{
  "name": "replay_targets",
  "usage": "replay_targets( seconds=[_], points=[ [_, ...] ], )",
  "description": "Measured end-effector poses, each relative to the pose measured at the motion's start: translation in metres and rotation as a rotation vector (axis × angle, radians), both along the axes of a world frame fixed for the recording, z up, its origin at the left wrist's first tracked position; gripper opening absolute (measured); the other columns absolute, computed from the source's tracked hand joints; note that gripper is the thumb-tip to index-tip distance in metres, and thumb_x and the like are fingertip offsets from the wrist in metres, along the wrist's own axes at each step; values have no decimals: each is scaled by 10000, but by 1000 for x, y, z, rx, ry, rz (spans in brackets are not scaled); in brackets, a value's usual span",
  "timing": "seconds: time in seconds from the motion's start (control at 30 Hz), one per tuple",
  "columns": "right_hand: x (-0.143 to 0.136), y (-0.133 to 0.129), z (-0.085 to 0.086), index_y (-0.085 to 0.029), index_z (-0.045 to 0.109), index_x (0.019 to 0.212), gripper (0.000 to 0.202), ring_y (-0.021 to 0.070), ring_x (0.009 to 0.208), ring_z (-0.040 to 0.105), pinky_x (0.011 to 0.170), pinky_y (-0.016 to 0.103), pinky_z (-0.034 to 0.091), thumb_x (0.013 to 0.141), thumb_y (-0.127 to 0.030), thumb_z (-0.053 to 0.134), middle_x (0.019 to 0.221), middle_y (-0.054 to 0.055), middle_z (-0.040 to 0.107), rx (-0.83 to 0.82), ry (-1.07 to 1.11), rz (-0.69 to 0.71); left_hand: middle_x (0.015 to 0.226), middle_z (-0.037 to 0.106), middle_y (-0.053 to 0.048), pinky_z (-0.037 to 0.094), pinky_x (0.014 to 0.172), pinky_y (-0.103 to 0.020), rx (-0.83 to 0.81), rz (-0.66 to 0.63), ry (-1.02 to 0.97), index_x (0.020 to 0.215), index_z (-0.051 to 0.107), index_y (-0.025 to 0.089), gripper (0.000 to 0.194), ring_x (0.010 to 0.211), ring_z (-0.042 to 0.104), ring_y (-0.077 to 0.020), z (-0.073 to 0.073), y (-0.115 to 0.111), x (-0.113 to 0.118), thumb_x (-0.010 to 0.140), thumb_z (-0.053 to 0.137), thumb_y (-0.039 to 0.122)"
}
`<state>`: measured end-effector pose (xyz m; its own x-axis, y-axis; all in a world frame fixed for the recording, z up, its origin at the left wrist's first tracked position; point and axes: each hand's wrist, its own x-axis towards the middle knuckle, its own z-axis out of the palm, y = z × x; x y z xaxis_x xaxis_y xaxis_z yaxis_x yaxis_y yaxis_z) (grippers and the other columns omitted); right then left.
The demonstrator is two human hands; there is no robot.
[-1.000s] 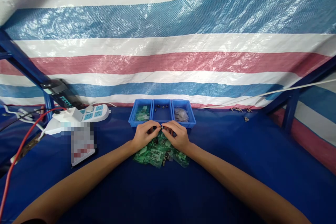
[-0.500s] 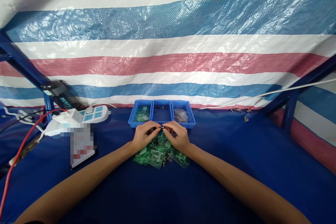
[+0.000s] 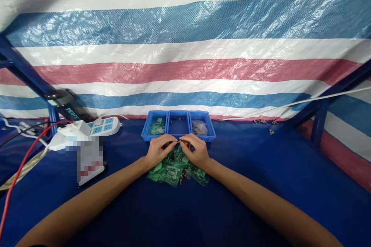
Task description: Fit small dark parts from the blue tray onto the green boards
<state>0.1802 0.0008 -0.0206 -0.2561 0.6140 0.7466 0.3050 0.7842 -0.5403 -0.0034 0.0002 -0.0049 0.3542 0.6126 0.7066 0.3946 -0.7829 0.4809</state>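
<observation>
My two hands pinch a small dark part [image 3: 179,141] over a pile of green circuit boards [image 3: 175,166].

Left hand [image 3: 159,149] and right hand [image 3: 197,149] meet fingertip to fingertip near the blue three-compartment tray [image 3: 179,134]; few sorted pieces lie inside, most boards remain piled on the tabletop [image 3: 185,208].

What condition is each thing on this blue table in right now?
Left hand: pinching a small dark part.
Right hand: pinching the same part.
Pile of green circuit boards: loose, under the hands.
Blue three-compartment plastic tray: each compartment partly filled.
White power strip: plugged into.
</observation>
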Motion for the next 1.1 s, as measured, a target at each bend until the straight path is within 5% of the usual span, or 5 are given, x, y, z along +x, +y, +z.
replay_targets(
  seconds=[1.1],
  points=[
    [1,0,-3,-180,649,1075,231,161,644,648,601,291,559,919,-234,488,775,64,691,16,17,8,831,706,-66,571,699,-276,30,-47,-24,906,682,159,127,770,671,-163,-4,2,-1,874,567,203]
  ],
)
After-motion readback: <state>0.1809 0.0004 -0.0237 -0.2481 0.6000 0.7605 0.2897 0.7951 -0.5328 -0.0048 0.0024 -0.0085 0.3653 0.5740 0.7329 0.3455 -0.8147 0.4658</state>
